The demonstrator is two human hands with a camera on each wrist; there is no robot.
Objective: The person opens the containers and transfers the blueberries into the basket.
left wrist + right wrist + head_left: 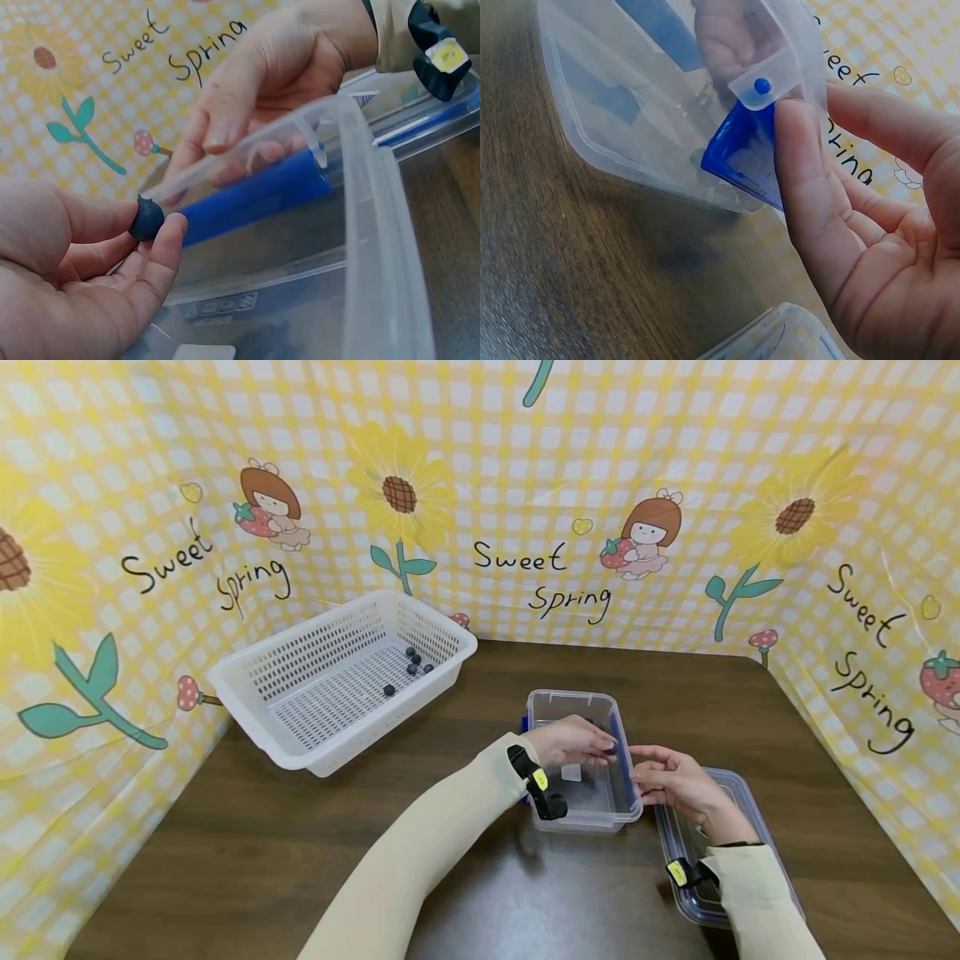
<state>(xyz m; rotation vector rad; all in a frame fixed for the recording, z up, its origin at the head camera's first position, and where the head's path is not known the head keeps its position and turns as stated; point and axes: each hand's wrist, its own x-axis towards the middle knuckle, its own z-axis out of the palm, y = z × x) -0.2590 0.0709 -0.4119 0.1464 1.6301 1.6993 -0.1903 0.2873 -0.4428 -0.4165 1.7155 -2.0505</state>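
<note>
My left hand (568, 740) reaches over a clear plastic food container (588, 820) and pinches a blueberry (148, 220) between thumb and fingertips, near the container's right wall. Against the outside of that wall my right hand (678, 783) rests, its fingers fairly straight and touching the rim beside a blue latch (746, 150). A few dark berries show at the container's far end, partly hidden by my left hand. Inside the container a small white square (572, 772) is visible on the bottom.
At the back left stands a white perforated basket (337, 762) with several blueberries (389, 690) in it. A clear lid (750, 806) with a blue seal lies on the brown table (420, 793), under my right forearm. Yellow checked cloth (510, 502) hangs around the table.
</note>
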